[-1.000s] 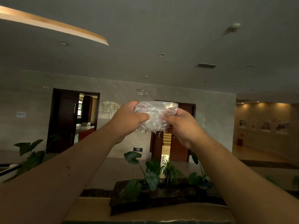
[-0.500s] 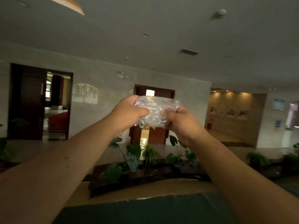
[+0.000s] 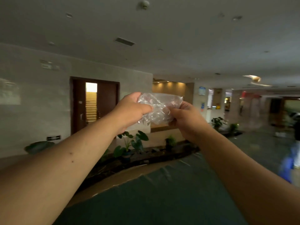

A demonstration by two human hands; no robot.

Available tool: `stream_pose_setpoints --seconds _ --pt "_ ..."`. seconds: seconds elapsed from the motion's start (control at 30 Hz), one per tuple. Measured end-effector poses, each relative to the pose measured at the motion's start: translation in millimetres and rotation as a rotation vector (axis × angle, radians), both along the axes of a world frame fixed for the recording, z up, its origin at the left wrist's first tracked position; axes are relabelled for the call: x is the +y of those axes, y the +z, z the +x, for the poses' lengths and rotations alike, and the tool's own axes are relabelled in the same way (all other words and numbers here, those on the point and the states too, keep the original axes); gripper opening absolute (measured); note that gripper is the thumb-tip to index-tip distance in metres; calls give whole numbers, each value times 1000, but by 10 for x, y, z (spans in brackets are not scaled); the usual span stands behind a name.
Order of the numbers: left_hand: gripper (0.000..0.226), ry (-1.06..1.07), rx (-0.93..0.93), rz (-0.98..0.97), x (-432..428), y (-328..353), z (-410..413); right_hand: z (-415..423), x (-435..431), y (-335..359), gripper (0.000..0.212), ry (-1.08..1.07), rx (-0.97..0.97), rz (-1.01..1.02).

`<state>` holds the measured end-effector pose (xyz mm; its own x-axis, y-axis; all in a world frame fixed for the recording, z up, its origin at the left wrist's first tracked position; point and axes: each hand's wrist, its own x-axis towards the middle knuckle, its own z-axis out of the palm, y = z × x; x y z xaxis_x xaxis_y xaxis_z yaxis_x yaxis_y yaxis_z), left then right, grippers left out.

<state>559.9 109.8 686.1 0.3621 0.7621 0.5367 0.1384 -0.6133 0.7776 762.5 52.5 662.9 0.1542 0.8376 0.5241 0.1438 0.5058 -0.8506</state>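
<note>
A crumpled clear plastic bag (image 3: 159, 109) is held up at arm's length in front of me, in the middle of the view. My left hand (image 3: 131, 111) grips its left side with curled fingers and thumb. My right hand (image 3: 186, 119) pinches its right side. Both forearms stretch out from the bottom corners. What is inside the bag cannot be made out.
Below my arms lies a dark green surface (image 3: 162, 200) covered with shiny film. Beyond it runs a low planter with leafy plants (image 3: 131, 143). A dark wooden double door (image 3: 95, 103) stands in the far wall. An open hall floor (image 3: 259, 143) extends to the right.
The view has swung to the right and downward, so the door slid left and the hall appeared. Both hands keep hold of the bag, which stays crumpled between them.
</note>
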Motion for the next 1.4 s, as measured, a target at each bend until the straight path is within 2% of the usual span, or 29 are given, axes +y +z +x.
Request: stream_pose_setpoints --seconds 0.1,0.2,0.33,0.47,0.63,0.87,0.97,1.03,1.07,1.13,1.2,1.27,1.4 --pt "72 -111 6 -3 -218 -69 883 801 -369 -90 12 -86 30 -9" --pt "32 -217 32 -36 -396 -232 1692 1528 -706 -280 11 -213 60 -25" --pt "25 -290 107 -91 -569 -633 2632 2339 -1062 -730 12 -341 111 -89" --pt "23 -372 208 -147 -579 -1314 3279 2833 -1275 -1464 16 -440 165 -207" --pt "19 -384 358 -266 -410 -2735 3693 3056 -1282 -2821 20 -555 270 -406" --pt "19 -428 644 -422 -341 -5126 3676 2896 -1411 -5256 29 -618 436 -700" --pt "31 -480 715 -499 -421 -6104 3539 2778 -1574 -6232 26 -673 489 -819" --pt "52 -492 749 -555 -455 -6654 3414 2693 -1710 -6784 24 -709 528 -890" --pt "64 -481 794 -515 -447 -6907 3343 2658 -1778 -7032 24 -726 544 -918" --pt "82 -454 926 -316 -406 -7396 3188 2590 -1907 -7469 20 -768 560 -966" --pt "88 -440 1048 -120 -392 -7809 3039 2525 -2013 -7856 17 -810 552 -1015" --pt "93 -421 1088 45 -459 -8125 2921 2452 -2091 -8215 21 -847 525 -1078" --pt "107 -333 1069 286 -548 -8463 2896 2247 -2197 -8918 9 -869 402 -1268"
